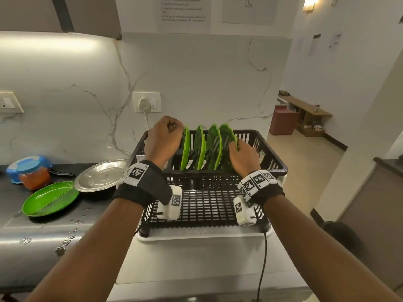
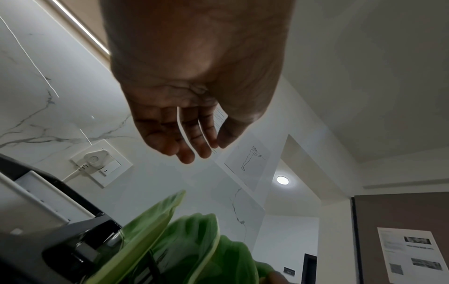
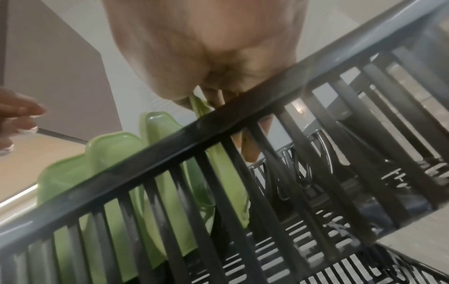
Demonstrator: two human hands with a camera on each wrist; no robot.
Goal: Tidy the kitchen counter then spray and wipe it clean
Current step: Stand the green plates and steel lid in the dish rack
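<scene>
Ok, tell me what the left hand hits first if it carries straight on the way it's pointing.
Probably the marble backsplash. The left hand hangs with loosely curled fingers above the dish rack's back edge, beside the leftmost green plate, and nothing shows between fingertips and wall, though depth is unclear.

Your head camera looks forward and down from above the worktop (image 1: 43,240), taking in both forearms, the black dish rack (image 1: 272,168) and the marble wall behind. Your left wrist camera sits low, close under the palm, tilted up toward wall and ceiling (the green plates (image 2: 170,240) fill its lower edge, blurred). Your right wrist camera peers up through the rack's bars from just outside. All three views share the plates and rack.
</scene>
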